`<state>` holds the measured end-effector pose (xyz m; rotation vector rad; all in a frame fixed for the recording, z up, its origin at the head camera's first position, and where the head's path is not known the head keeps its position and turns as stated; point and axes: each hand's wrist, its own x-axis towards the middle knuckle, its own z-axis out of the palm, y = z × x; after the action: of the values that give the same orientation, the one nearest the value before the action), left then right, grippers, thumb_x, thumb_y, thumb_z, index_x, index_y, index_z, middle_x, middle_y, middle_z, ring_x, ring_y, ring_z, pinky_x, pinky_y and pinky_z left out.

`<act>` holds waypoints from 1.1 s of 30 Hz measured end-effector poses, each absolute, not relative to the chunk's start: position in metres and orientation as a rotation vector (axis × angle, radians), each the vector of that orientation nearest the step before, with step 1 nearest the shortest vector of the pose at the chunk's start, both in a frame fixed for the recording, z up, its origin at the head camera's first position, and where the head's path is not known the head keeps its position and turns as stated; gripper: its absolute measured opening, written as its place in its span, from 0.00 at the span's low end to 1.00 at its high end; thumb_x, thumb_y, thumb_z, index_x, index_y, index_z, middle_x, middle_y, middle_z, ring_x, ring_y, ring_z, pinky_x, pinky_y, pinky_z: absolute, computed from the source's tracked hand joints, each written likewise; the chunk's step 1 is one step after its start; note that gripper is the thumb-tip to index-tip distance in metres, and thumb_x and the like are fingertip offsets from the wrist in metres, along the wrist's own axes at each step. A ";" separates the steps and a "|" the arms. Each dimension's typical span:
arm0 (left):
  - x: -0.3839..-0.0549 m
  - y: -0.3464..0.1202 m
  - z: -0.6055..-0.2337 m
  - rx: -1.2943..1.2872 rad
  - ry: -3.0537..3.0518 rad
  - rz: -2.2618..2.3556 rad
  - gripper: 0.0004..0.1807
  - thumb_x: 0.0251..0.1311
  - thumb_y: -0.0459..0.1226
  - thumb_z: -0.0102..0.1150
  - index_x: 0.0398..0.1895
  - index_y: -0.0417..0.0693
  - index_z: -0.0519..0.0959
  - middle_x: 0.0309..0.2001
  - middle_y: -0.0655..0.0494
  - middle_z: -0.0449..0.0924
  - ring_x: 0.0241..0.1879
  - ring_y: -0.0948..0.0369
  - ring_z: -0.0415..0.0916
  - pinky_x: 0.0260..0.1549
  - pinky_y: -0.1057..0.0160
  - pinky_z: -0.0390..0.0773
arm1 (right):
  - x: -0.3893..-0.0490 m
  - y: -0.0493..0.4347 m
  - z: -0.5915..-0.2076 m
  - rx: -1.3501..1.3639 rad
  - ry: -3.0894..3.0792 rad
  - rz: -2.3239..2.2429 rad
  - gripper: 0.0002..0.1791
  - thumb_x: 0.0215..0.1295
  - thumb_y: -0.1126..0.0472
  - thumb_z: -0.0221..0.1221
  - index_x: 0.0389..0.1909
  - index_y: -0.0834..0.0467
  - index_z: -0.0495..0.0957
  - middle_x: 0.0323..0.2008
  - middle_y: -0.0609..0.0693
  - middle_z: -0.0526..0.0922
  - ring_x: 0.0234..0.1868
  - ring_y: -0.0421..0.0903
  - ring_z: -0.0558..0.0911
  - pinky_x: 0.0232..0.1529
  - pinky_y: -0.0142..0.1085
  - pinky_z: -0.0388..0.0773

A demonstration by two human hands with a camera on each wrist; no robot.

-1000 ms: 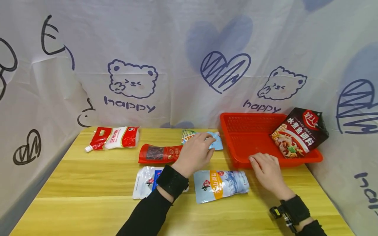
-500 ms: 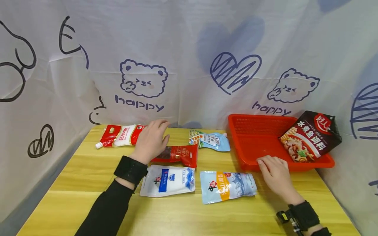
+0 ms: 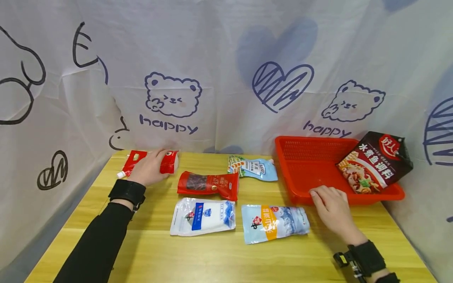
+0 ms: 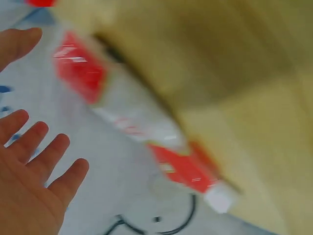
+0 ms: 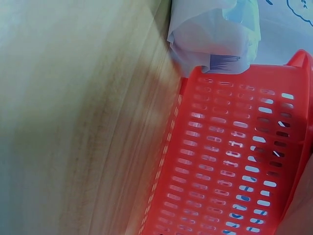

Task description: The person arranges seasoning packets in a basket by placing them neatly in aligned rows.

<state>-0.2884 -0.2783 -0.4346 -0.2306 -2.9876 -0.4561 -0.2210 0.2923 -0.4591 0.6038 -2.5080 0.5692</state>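
Observation:
My left hand (image 3: 150,169) is over a red-and-white spouted pouch (image 3: 170,162) at the table's far left, covering its middle in the head view. In the left wrist view its fingers are spread, and the blurred pouch (image 4: 137,115) lies beside them. My right hand (image 3: 332,212) grips the near rim of a red plastic basket (image 3: 295,146), fingers bent over the edge. The basket's slotted wall (image 5: 215,147) fills much of the right wrist view. Inside the basket, a dark seasoning packet (image 3: 376,163) leans on the right end.
Between the hands lie a red dried-snack packet (image 3: 209,184), a light-blue spouted pouch (image 3: 256,168), a white-and-blue pouch (image 3: 203,217) and a blue-and-orange salt pouch (image 3: 276,224). A printed white curtain (image 3: 223,78) hangs behind the wooden table (image 3: 198,259).
My left hand has moved left, from above the light-blue spouted pouch, past the red packet, to the red-and-white pouch. My right hand stays on the basket rim. The head view has shifted slightly.

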 end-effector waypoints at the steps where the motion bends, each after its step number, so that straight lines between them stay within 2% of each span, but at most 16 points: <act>1: -0.291 -0.283 -0.440 -0.212 -3.018 -0.442 0.51 0.54 0.41 0.77 0.79 0.41 0.61 0.76 0.36 0.60 0.71 0.37 0.62 0.68 0.32 0.66 | -0.221 0.292 -0.459 0.604 -2.512 0.569 0.09 0.79 0.62 0.53 0.42 0.59 0.82 0.39 0.55 0.85 0.42 0.57 0.78 0.51 0.56 0.62; 7: -0.301 -0.300 -0.463 -0.141 -3.120 -0.387 0.54 0.49 0.37 0.75 0.80 0.38 0.58 0.78 0.33 0.56 0.72 0.34 0.59 0.67 0.29 0.64 | -0.221 0.290 -0.457 0.606 -2.529 0.577 0.08 0.78 0.62 0.55 0.42 0.57 0.83 0.39 0.53 0.85 0.43 0.56 0.79 0.52 0.57 0.62; 12: -0.306 -0.300 -0.468 -0.136 -3.152 -0.357 0.55 0.49 0.35 0.73 0.81 0.40 0.56 0.78 0.33 0.56 0.72 0.34 0.60 0.65 0.30 0.68 | -0.221 0.290 -0.458 0.608 -2.524 0.573 0.08 0.78 0.62 0.55 0.42 0.57 0.83 0.39 0.53 0.86 0.42 0.56 0.79 0.51 0.57 0.62; 17: -0.310 -0.293 -0.468 -0.139 -3.138 -0.258 0.53 0.49 0.32 0.73 0.80 0.38 0.58 0.75 0.32 0.61 0.70 0.35 0.64 0.60 0.31 0.74 | -0.221 0.291 -0.459 0.608 -2.517 0.572 0.08 0.78 0.62 0.55 0.42 0.56 0.83 0.39 0.53 0.85 0.42 0.56 0.79 0.51 0.56 0.62; 23: -0.317 -0.281 -0.469 -0.140 -3.051 -0.117 0.49 0.47 0.29 0.76 0.75 0.34 0.63 0.68 0.29 0.69 0.62 0.33 0.70 0.57 0.32 0.77 | -0.220 0.292 -0.458 0.605 -2.502 0.572 0.08 0.77 0.62 0.55 0.42 0.56 0.83 0.39 0.51 0.85 0.42 0.56 0.79 0.51 0.56 0.62; 27: -0.323 -0.276 -0.471 -0.087 -3.069 -0.090 0.47 0.52 0.32 0.71 0.77 0.36 0.62 0.69 0.30 0.67 0.63 0.33 0.69 0.58 0.32 0.77 | -0.220 0.293 -0.458 0.598 -2.504 0.576 0.07 0.77 0.63 0.56 0.42 0.56 0.83 0.38 0.51 0.85 0.43 0.56 0.79 0.51 0.56 0.62; 31: -0.323 -0.275 -0.472 -0.076 -3.044 -0.078 0.41 0.59 0.34 0.66 0.76 0.37 0.64 0.68 0.31 0.70 0.61 0.33 0.72 0.52 0.31 0.80 | -0.219 0.292 -0.457 0.600 -2.505 0.576 0.07 0.77 0.63 0.56 0.42 0.56 0.83 0.39 0.52 0.85 0.42 0.56 0.79 0.51 0.56 0.62; 33: -0.323 -0.275 -0.472 -0.091 -3.008 -0.075 0.37 0.60 0.33 0.65 0.74 0.37 0.67 0.65 0.31 0.74 0.57 0.34 0.76 0.48 0.32 0.81 | -0.220 0.292 -0.458 0.602 -2.501 0.577 0.07 0.77 0.63 0.56 0.42 0.57 0.83 0.38 0.52 0.85 0.42 0.56 0.79 0.51 0.56 0.62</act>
<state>-0.3226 -0.2750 -0.4719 -0.0907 -3.0079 -0.0748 -0.2197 0.2915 -0.4576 0.6025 -2.5006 0.5774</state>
